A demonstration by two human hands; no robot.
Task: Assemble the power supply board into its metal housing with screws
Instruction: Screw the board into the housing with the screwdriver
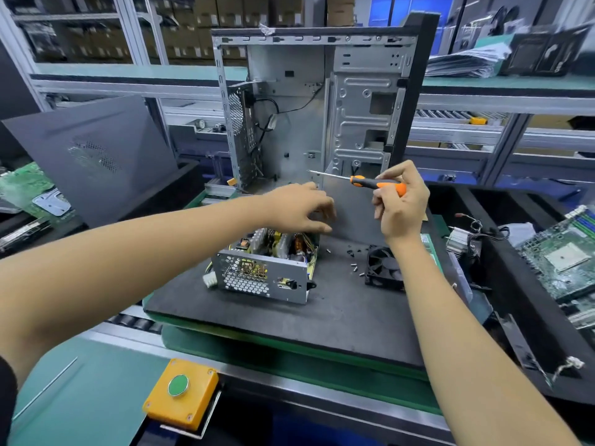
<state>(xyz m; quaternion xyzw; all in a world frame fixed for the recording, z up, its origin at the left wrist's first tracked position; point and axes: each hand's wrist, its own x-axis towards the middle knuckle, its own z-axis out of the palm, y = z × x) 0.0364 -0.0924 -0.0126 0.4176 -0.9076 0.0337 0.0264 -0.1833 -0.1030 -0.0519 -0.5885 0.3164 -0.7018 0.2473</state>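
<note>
Power supply board [277, 244]: seated in its metal housing [260, 278], an open-topped perforated grey box near the middle of the dark work mat [289, 317]; the far part of the board is hidden under the left hand, and individual components are too crowded to tell apart. Left hand [299, 209]: reaches in from the left and hovers over the far edge of the housing, fingers loosely curled downward and somewhat spread; whether the fingertips touch the board or pinch anything small cannot be told. Right hand [402, 204]: raised to the right of the left hand, fingers and thumb wrapped round the handle of an orange-and-black screwdriver [373, 182], whose shaft points left with the tip in the air; the handle's rear end is covered by the hand. Loose screws [351, 257]: scattered on the mat just right of the housing, small, their count unclear. Black fan [384, 268]: lying on the mat right of the screws, partly behind the right forearm. Computer case [309, 107]: standing open at the far edge of the mat. Yellow button box [182, 392]: near edge, green button on top. Circuit boards [566, 252]: far right, cut off by the frame edge.
</note>
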